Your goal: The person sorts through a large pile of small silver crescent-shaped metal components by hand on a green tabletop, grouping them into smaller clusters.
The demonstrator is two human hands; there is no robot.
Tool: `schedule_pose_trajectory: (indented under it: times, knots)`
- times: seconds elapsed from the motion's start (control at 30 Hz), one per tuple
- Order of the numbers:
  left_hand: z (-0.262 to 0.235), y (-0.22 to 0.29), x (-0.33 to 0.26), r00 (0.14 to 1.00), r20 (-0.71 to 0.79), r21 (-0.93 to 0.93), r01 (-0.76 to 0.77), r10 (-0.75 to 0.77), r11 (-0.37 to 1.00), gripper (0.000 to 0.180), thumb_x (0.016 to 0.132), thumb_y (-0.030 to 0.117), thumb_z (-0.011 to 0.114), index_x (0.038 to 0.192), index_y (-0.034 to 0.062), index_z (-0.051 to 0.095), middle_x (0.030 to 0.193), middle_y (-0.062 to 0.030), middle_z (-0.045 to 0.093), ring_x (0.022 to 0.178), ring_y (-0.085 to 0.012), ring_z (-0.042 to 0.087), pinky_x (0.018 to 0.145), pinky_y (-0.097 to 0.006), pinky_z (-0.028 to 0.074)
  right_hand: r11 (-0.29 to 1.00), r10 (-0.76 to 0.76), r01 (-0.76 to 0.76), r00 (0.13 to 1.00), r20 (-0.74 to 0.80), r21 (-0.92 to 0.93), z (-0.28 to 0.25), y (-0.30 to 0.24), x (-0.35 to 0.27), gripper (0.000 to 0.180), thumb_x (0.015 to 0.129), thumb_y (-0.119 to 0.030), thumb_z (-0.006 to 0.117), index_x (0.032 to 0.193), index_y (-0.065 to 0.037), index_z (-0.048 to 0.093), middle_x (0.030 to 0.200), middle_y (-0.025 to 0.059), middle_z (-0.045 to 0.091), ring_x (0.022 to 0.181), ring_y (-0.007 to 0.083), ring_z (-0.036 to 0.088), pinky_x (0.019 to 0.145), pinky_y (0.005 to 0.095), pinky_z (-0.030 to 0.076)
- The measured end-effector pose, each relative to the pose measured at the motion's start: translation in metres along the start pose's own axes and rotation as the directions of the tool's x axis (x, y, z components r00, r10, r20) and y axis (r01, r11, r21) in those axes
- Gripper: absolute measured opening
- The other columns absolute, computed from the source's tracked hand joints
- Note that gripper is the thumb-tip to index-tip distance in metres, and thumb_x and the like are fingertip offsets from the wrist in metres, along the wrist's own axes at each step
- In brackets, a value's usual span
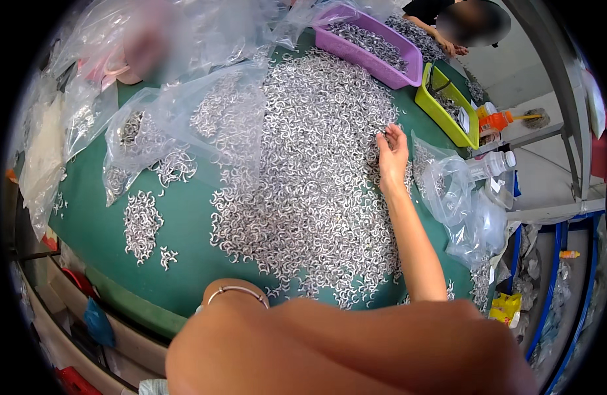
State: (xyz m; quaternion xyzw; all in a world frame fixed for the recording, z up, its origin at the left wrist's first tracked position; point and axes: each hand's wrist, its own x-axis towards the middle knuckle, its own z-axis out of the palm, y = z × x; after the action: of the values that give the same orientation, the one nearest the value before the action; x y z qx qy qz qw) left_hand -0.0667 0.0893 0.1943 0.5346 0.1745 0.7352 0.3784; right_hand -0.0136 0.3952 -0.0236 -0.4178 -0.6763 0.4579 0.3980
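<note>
A broad heap of silver-grey, crescent-shaped, metallic-looking pieces (316,151) was spread across the green table (185,243), its right side reached by the right hand (394,155), which was held half open, fingers loosely curled, with no piece seen in its grasp. The left hand was mostly hidden past a thin silver bangle (237,288); its grip could not be told. Pieces could have been swept off the table's near edge by a wide stroke or a dragged forearm, and the small separate pile of like pieces (142,227) merged into the heap. A spill could have been caused by a tug on the clear, soft plastic bag of pieces (137,141) at left. Counted were one purple rectangular plastic basket (359,64), one lime-green rectangular plastic basket (441,120), one orange plastic bottle (494,123) and one clear, white-capped bottle (487,164); the pieces were too many to be counted.
</note>
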Motion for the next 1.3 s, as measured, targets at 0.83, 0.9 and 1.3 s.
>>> schedule_pose_trajectory:
  times: [0.83,0.9,1.3]
  knots:
    - [-0.001,-0.014,-0.006,0.988,0.147,-0.098,-0.032,0.047,0.995,0.008,0.09,0.012,0.061,0.086,0.0133,0.054,0.084,0.0026,0.052,0.077,-0.0129,0.046,0.089,-0.039,0.036,0.863,-0.332,0.417,0.894,0.302,-0.286,0.001,-0.009,-0.046,0.086,0.077,-0.019,0.077,0.148,-0.003,0.032,0.13,0.0109,0.059,0.12,0.0301,0.049,0.106,0.0423,0.034]
    - [-0.001,-0.013,-0.006,0.988,0.15,-0.094,-0.03,0.044,0.995,0.008,0.09,0.012,0.061,0.086,0.0135,0.054,0.084,0.0026,0.052,0.077,-0.0129,0.046,0.089,-0.04,0.035,0.882,-0.271,0.374,0.9,0.34,-0.286,-0.001,-0.015,-0.051,0.083,0.078,-0.02,0.076,0.148,-0.004,0.034,0.128,0.0089,0.06,0.122,0.0284,0.047,0.107,0.0408,0.032]
    - [0.003,-0.014,-0.004,0.977,0.178,-0.107,-0.096,0.114,0.99,0.009,0.091,0.012,0.062,0.085,0.0148,0.056,0.085,0.0026,0.053,0.079,-0.0132,0.047,0.093,-0.041,0.035,0.686,-0.472,0.618,0.779,0.412,-0.383,0.001,-0.02,-0.045,0.064,0.075,-0.012,0.072,0.135,-0.004,0.051,0.112,0.0075,0.067,0.106,0.029,0.051,0.099,0.0399,0.039]
